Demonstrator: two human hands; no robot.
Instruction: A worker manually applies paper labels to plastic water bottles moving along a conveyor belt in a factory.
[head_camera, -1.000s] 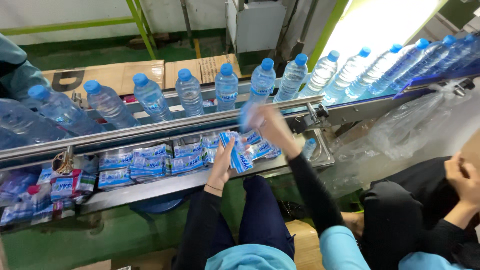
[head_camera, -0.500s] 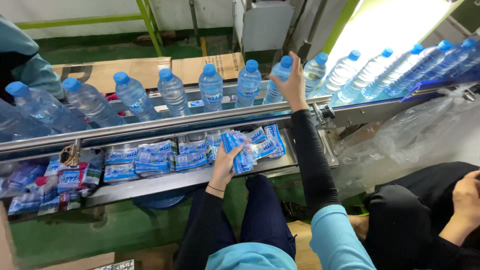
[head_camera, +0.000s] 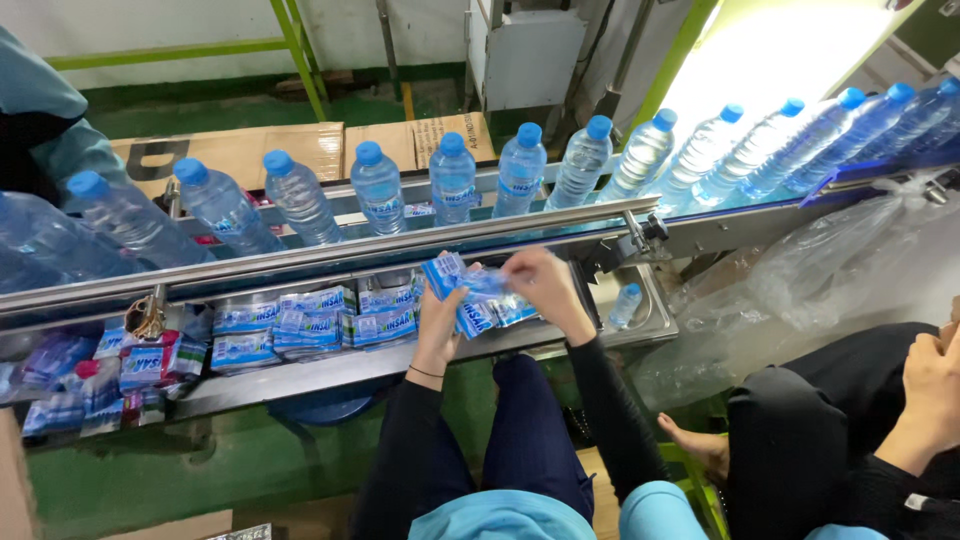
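A bunch of blue-and-white labels (head_camera: 478, 298) sits between the two hands, just near of the conveyor rail and above the right end of the tray (head_camera: 655, 318). The left hand (head_camera: 440, 322) is below and left of the bunch, forearm rising straight from the lap in a black sleeve, fingers curled up around the labels' lower edge, grasping them. The right hand (head_camera: 545, 288) lies to the right of the bunch, its arm bent in from the right, wrist turned leftward; thumb and fingers pinch the top label at its right end (how tightly cannot be told).

Left of the hands, more stacks of labels (head_camera: 310, 325) fill the tray. Beyond the rail (head_camera: 330, 255), capped bottles (head_camera: 452, 180) stand in a row on the belt, running from far left to far right. A small bottle (head_camera: 625, 305) lies in the tray's right end. At the right edge, another person's hand (head_camera: 930, 390) rests on a dark knee.
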